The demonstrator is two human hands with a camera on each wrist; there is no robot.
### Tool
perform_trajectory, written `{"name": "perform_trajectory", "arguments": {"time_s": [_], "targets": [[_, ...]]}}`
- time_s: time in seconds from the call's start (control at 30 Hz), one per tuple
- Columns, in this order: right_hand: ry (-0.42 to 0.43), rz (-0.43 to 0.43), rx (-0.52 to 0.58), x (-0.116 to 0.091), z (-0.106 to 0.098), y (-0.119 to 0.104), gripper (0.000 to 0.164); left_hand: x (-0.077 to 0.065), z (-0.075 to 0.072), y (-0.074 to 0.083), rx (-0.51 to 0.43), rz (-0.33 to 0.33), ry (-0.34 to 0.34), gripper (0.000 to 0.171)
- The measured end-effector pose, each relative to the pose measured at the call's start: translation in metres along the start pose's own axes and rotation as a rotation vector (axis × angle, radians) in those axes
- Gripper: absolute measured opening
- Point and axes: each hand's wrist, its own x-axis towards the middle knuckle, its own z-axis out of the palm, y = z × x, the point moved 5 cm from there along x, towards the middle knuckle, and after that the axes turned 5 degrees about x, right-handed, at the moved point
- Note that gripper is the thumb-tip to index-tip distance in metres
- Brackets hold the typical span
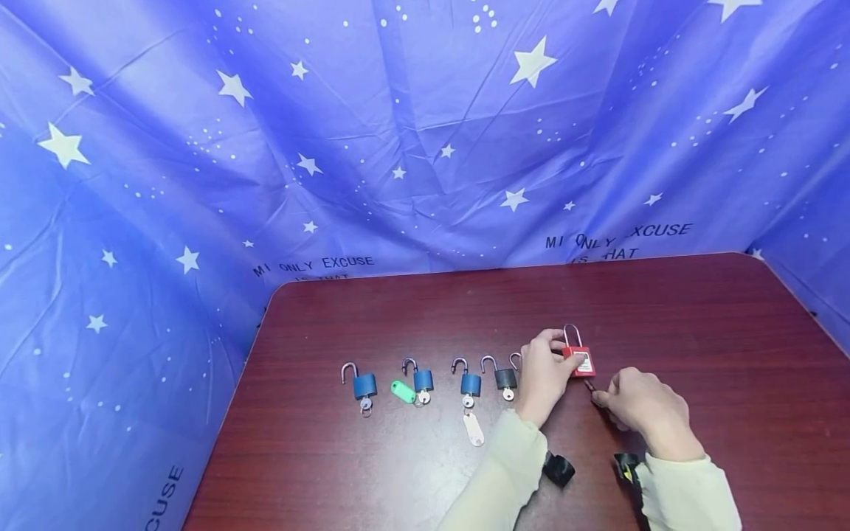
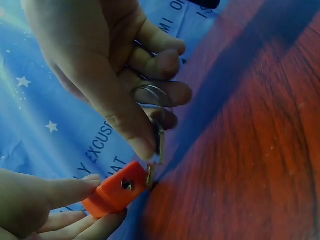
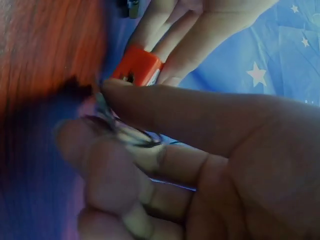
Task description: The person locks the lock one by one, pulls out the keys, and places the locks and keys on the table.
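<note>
A red padlock [image 1: 588,352] with a white label is held up between the thumb and fingers of my left hand [image 1: 546,375]. Its shackle points away from me. In the left wrist view a keyhole shows in the padlock's end, with nothing in it. My right hand [image 1: 643,404], to the right and nearer me, pinches a key [image 2: 150,176] between thumb and fingers. The key's tip is close beside the keyhole end. A metal key ring [image 2: 150,88] hangs from the key against the curled fingers.
Left of the hands, several padlocks lie in a row with shackles open: blue padlocks [image 1: 364,386] and a black padlock [image 1: 506,379], keys in them. A green tag [image 1: 403,391] and a white tag [image 1: 474,429] lie there. Another shackle [image 1: 515,360] is partly hidden by my left hand.
</note>
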Motion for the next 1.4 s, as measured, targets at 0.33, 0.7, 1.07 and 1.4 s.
{"name": "perform_trajectory", "arguments": {"time_s": [0.33,0.7,1.07,1.4], "targets": [[-0.061,0.048,-0.026,0.004,0.008,0.004,0.039,0.002,0.01,0.001,0.111,0.087,0.027,0.038],[-0.058,0.084,-0.051,-0.004,0.005,0.005,0.049,-0.004,0.006,0.002,0.441,0.206,0.087,0.03],[0.212,-0.01,0.019,-0.005,-0.012,-0.017,0.051,0.014,-0.04,-0.006,0.282,0.224,0.019,0.03],[0.349,-0.112,0.092,0.01,-0.003,-0.045,0.044,0.02,-0.072,-0.022,0.218,0.186,-0.003,0.025]]}}
